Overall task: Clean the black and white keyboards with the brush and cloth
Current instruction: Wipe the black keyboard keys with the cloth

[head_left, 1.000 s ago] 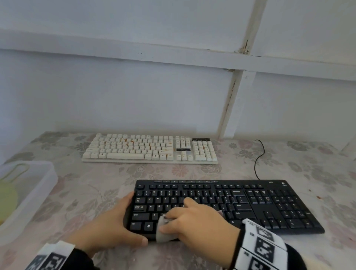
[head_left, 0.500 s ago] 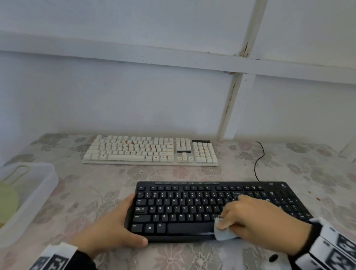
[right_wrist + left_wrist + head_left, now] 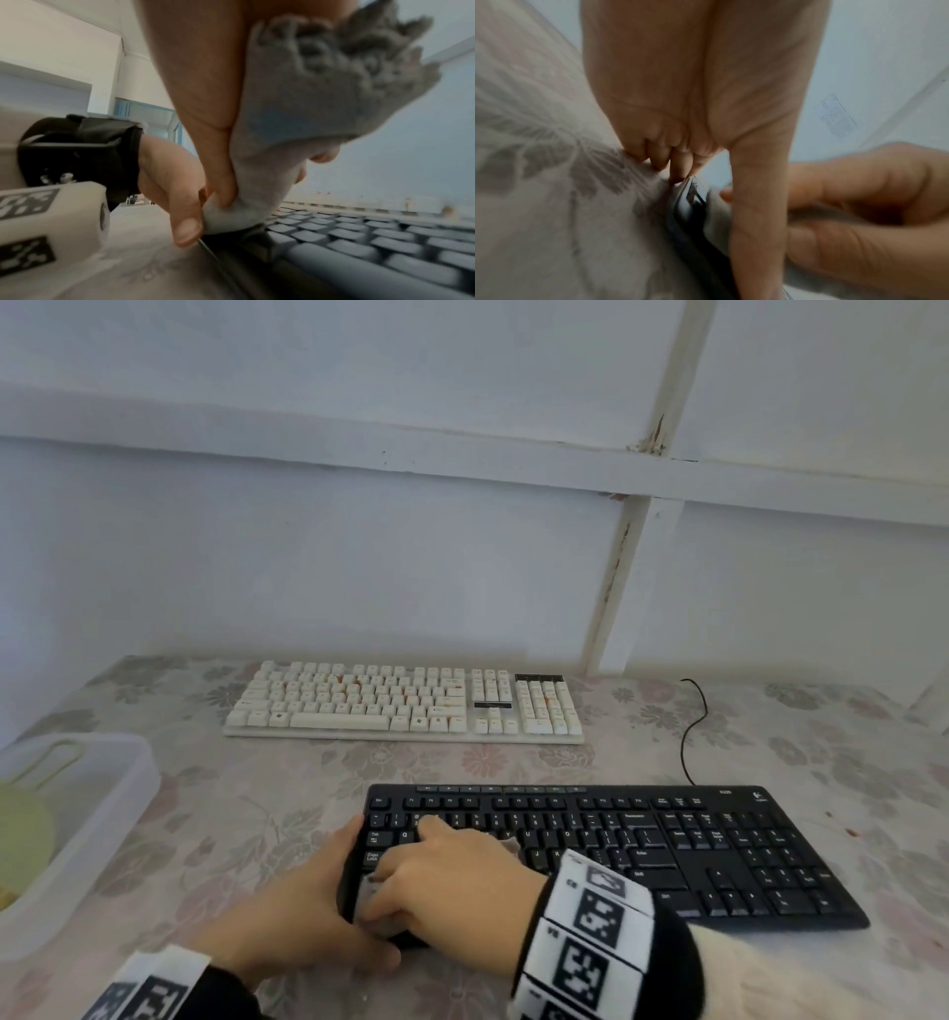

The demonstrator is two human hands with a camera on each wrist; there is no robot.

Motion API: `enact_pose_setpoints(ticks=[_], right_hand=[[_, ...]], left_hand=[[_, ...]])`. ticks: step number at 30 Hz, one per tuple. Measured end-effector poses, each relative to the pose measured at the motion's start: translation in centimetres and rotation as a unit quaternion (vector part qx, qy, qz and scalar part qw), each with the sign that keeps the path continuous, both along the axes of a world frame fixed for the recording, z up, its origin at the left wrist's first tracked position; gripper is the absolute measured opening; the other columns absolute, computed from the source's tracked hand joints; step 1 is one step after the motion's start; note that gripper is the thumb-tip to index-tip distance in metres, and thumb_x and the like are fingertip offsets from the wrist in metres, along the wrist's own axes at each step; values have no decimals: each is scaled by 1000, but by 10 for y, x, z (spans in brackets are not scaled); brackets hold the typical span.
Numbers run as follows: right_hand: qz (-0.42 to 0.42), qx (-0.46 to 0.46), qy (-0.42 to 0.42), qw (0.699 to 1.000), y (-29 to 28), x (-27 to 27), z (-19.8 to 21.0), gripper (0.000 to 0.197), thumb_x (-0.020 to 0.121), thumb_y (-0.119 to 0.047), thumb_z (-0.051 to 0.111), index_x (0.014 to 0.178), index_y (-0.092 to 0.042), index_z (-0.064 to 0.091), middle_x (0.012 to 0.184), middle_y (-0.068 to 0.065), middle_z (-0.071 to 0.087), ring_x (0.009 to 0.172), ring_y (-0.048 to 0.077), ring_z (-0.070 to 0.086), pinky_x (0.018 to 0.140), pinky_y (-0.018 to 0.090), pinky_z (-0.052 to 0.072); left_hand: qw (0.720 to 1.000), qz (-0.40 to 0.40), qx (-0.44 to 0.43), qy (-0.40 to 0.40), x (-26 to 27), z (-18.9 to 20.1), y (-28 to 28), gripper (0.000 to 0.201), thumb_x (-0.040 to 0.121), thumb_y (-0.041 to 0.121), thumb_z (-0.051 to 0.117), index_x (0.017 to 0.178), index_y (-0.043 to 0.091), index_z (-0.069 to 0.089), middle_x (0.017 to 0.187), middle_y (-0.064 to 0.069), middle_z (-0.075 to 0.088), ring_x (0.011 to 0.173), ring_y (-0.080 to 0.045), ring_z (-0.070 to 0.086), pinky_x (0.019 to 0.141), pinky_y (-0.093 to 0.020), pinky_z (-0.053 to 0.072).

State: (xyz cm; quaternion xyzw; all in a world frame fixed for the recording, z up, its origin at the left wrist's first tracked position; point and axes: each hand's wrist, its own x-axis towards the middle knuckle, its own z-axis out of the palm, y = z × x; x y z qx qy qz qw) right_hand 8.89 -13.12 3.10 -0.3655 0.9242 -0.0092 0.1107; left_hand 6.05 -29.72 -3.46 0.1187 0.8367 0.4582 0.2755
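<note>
The black keyboard (image 3: 667, 845) lies near me on the flowered table. My right hand (image 3: 447, 875) grips a crumpled grey cloth (image 3: 372, 898) and presses it on the keyboard's left keys. The cloth (image 3: 295, 125) bulges from my right palm and touches the black keys (image 3: 359, 239). My left hand (image 3: 303, 906) holds the keyboard's left end, thumb along the front corner. The left thumb (image 3: 757, 213) lies over the keyboard edge (image 3: 693, 207) with the cloth beside it. The white keyboard (image 3: 405, 703) sits farther back. No brush is clearly visible.
A clear plastic bin (image 3: 77, 819) stands at the left edge with a yellow-green item (image 3: 20, 834) inside. A black cable (image 3: 690, 737) runs from the black keyboard toward the wall. A white wall with a post (image 3: 631, 546) closes off the back.
My right hand has swept the cloth from the middle of the black keyboard back to its left end, next to my left hand. The left hand stayed at the keyboard's left end.
</note>
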Motion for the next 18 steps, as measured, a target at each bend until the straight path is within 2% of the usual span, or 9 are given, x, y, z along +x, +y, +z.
enact_pose_setpoints(ticks=[3,7,12,15,18], right_hand=[[-20,3,-13,1000,25,6,-6,27,90,-9,48,102,-26,64,114,1,57,85,21,28,51,24,13],[-43,21,-15,999,69,13,-15,38,84,0,50,100,-34,59,115,-7,57,82,21,31,51,21,17],[-101,54,-31,993,112,28,-1,33,94,-9,44,108,-33,61,121,-11,56,85,19,30,51,20,19],[-123,89,-36,988,131,35,3,31,95,-11,41,108,-32,60,122,-14,54,87,16,29,52,21,22],[-135,105,-39,985,148,41,6,32,98,-17,37,115,-36,55,128,-18,50,90,16,32,56,24,29]], left_hand=[[999,7,33,-15,2,-1,-1,113,46,22,92,129,55,21,126,18,57,114,1,57,99,-28,47],[999,17,41,-28,4,-2,-4,110,48,23,89,128,57,23,125,21,57,115,1,56,103,-26,43],[998,28,43,-42,4,1,-4,100,48,21,85,113,63,23,118,21,59,108,2,59,92,-17,45],[998,29,38,-47,4,2,-3,103,46,23,86,117,62,22,120,20,60,110,-1,59,99,-25,45],[998,27,25,-46,4,3,-3,104,46,27,87,116,65,20,120,21,59,112,-3,58,104,-30,43]])
